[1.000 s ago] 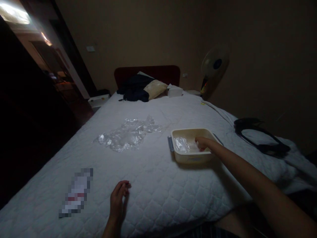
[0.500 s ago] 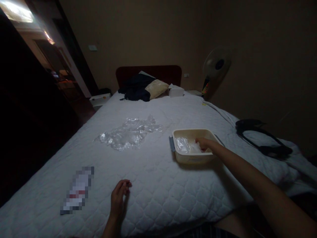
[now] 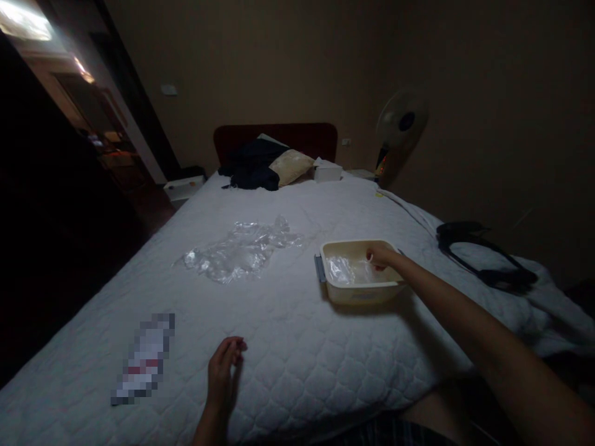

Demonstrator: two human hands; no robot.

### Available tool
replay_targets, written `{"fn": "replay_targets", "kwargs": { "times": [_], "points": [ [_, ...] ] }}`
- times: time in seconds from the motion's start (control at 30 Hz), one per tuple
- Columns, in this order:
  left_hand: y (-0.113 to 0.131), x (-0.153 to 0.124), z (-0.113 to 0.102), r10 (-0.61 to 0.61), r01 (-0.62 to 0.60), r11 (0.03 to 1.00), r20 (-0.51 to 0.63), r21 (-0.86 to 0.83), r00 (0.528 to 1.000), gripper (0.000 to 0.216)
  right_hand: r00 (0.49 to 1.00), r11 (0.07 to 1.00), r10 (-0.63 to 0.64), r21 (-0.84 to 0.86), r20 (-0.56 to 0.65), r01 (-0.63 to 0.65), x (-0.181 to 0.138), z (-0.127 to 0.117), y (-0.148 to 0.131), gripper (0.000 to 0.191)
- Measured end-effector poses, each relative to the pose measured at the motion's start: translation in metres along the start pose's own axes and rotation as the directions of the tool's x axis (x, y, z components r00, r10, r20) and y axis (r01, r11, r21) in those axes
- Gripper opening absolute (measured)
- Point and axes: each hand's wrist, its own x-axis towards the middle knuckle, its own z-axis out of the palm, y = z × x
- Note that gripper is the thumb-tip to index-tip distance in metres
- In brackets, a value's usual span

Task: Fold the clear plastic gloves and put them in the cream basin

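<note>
A cream plastic bin [image 3: 362, 294] with grey side handles sits on the bed, right of centre. My right hand [image 3: 381, 256] reaches into it from the right, its fingers pinched on what looks like clear plastic; a small pale bit shows at the fingertips. More crinkled clear plastic [image 3: 340, 271] lies inside the bin's left part. My left hand [image 3: 225, 356] rests on the quilted white bed cover [image 3: 288, 371], fingers loosely bent and slightly apart, holding nothing visible. Beyond it, a crumpled sheet of clear plastic [image 3: 242, 251] is spread out.
A blurred white item with a red band [image 3: 145, 359] lies front left. A black looped strap-like object [image 3: 486, 257] is on the bed's right side. Dark cloth [image 3: 255, 164], a beige pillow [image 3: 292, 167] and a white box [image 3: 328, 171] are near the headboard. A fan [image 3: 402, 121] stands back right.
My right hand has risen slightly inside the bin, and less whitish plastic shows below it. The left hand keeps its place. The view has shifted a little.
</note>
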Motion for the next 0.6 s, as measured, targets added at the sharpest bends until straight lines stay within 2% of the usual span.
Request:
{"fn": "replay_targets", "kwargs": {
  "times": [0.17, 0.3, 0.33, 0.4, 0.5, 0.53, 0.6],
  "points": [
    [0.000, -0.001, 0.001, -0.015, 0.015, 1.000, 0.004, -0.024, 1.000, 0.032, 0.987, 0.990, -0.132, 0.029, -0.092, 0.135, -0.007, -0.009, -0.018, 0.020],
    [0.001, -0.002, 0.004, -0.049, 0.048, 0.998, -0.027, -0.035, 0.998, 0.032, 0.916, 0.942, -0.318, 0.030, -0.245, 0.335, -0.021, -0.007, -0.060, 0.027],
    [0.001, -0.003, 0.005, -0.051, 0.050, 0.998, -0.029, -0.033, 0.998, 0.032, 0.884, 0.917, -0.378, 0.020, -0.276, 0.398, -0.027, -0.003, -0.074, 0.027],
    [0.002, -0.003, 0.006, -0.047, 0.046, 0.999, -0.021, -0.025, 0.999, 0.031, 0.750, 0.806, -0.566, -0.039, -0.342, 0.590, -0.039, 0.009, -0.104, 0.024],
    [0.005, -0.003, 0.007, -0.023, 0.023, 1.000, -0.014, -0.010, 1.000, 0.031, 0.607, 0.678, -0.720, -0.155, -0.335, 0.719, -0.058, 0.035, -0.147, 0.025],
    [0.007, -0.004, 0.008, -0.010, 0.010, 1.000, -0.014, -0.004, 1.000, 0.032, 0.573, 0.641, -0.760, -0.207, -0.307, 0.739, -0.064, 0.045, -0.159, 0.026],
    [0.011, -0.005, 0.009, 0.020, -0.020, 1.000, -0.010, 0.022, 1.000, 0.032, 0.543, 0.592, -0.806, -0.305, -0.237, 0.746, -0.073, 0.069, -0.178, 0.027]
  ]
}}
